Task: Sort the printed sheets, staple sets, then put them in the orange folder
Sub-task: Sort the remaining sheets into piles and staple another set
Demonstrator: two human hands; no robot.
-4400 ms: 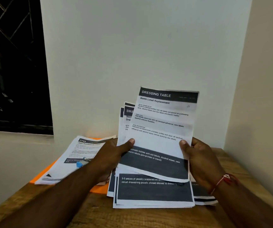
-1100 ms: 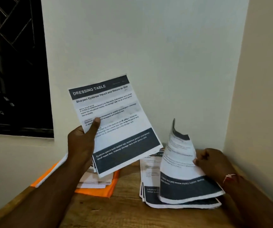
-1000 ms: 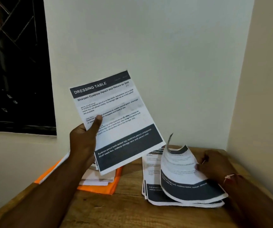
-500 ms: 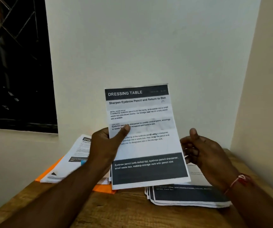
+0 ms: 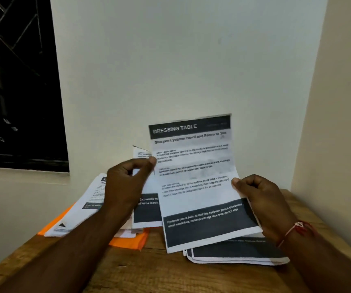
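Wide view first: the wooden worktop (image 5: 149,271) runs into the corner of the room. On its left lies the orange folder (image 5: 128,242), flat, with a pile of printed sheets (image 5: 89,199) fanned out on top. To the right, a loose stack (image 5: 233,254) of more sheets sits straight on the wood, its edges not squared.

Above that stack I've got two sheets in the air. The front sheet (image 5: 195,182), headed DRESSING TABLE, stands nearly upright and bows towards the bottom. Its lower edge hangs just above the stack. Half hidden behind it is a second sheet (image 5: 147,210).

Now the hands. My right hand (image 5: 263,199) pinches the front sheet at its right edge, thumb on the printed face and fingers curled behind. My left hand (image 5: 125,187) pinches the second sheet, thumb tip right at the front sheet's left edge. So both hands are closed on paper; whether more pages hide behind the second one, I cannot tell.

On handling, I judge this to be plain office paper: very light, limp, drooping wherever it's unsupported and sliding easily over its neighbours. I'd take each sheet by a side margin around mid-height with a light pinch, because a hard one creases it. No stapler in sight from here.
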